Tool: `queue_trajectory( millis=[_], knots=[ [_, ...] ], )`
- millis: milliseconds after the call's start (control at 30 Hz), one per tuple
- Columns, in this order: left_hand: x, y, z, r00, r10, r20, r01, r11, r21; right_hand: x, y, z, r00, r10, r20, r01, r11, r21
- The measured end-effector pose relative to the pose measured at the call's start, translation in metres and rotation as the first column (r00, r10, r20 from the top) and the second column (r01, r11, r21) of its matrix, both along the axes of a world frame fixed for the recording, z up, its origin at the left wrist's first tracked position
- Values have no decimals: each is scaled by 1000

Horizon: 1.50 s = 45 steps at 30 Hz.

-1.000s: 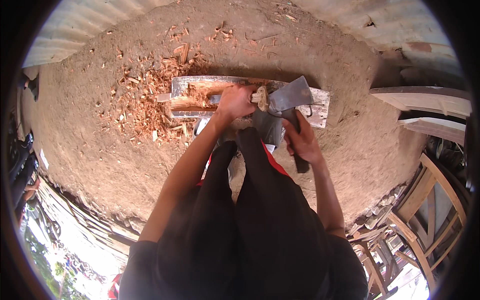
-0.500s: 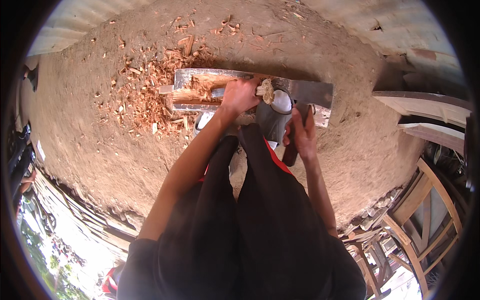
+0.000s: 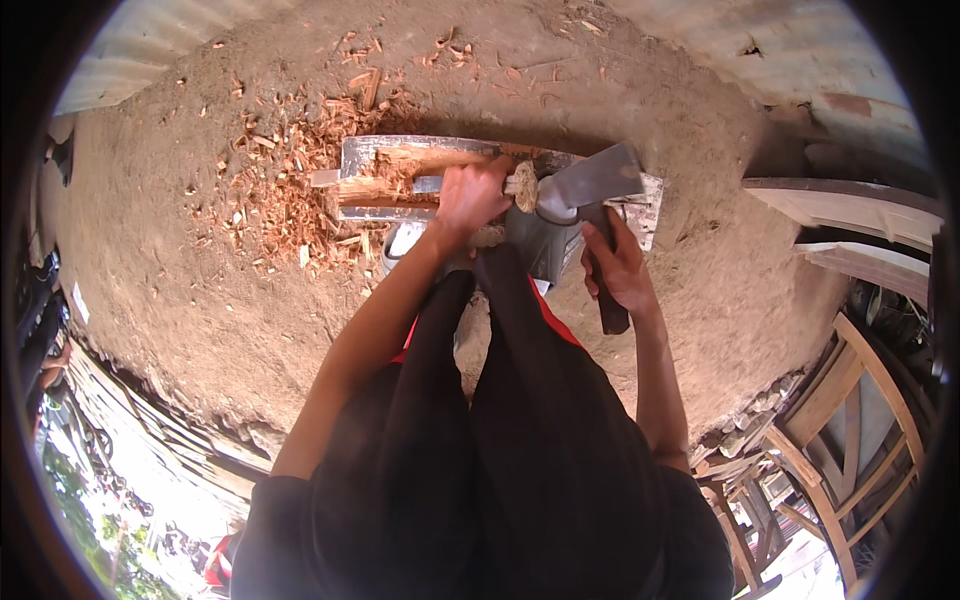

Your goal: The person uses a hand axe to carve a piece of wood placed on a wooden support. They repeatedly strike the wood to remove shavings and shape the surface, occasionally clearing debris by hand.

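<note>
A wooden beam (image 3: pixel 395 158) with worn grey outer faces lies crosswise on the ground, its inside cut into a rough orange hollow. My left hand (image 3: pixel 472 196) is closed around a chisel (image 3: pixel 428 185), whose metal blade lies in the hollow; its frayed, mushroomed handle end (image 3: pixel 525 187) sticks out to the right of my fist. My right hand (image 3: pixel 622 262) grips the dark handle of an axe (image 3: pixel 605 178). The axe's broad blade points up and right, while its blunt back is close beside the chisel's end; whether they touch I cannot tell.
Wood chips (image 3: pixel 300 200) are scattered over the dirt floor around the beam's left end. My grey shoe (image 3: pixel 540 250) rests against the beam's near side. Curved wooden pieces (image 3: pixel 850 205) stand at the right, with a wooden chair frame (image 3: pixel 850 420) below them. Corrugated sheeting (image 3: pixel 170 50) borders the far side.
My right hand has shifted slightly right, and the axe head has swung up and tilted, its blunt back closer to the chisel's end. My left hand keeps its grip, nearly unmoved.
</note>
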<state>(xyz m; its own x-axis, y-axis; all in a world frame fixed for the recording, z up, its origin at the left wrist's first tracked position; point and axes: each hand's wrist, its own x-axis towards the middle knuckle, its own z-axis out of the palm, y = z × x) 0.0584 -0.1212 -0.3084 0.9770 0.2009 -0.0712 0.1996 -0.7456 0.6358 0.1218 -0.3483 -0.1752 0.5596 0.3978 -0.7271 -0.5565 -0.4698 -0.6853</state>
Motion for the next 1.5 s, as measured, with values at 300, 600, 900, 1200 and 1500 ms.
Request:
queue_trajectory(
  millis=[300,600,900,1200,1500],
  knots=[
    [-3,1,8,998,58,-8,-58,998,-17,-6,13,24,976,-46,-212,54,998,34],
    [2,3,6,997,81,18,-82,996,22,-2,14,1,989,96,115,-95,995,-14],
    [-4,3,-2,1000,-2,-30,2,1000,-4,-7,11,-5,997,70,14,-69,995,-77],
    [-17,10,-6,972,24,234,-27,1000,11,5,0,23,968,-246,44,241,966,93],
    [-23,22,-1,915,-156,372,201,976,-85,-9,-4,45,991,-137,0,137,990,-20]
  ],
)
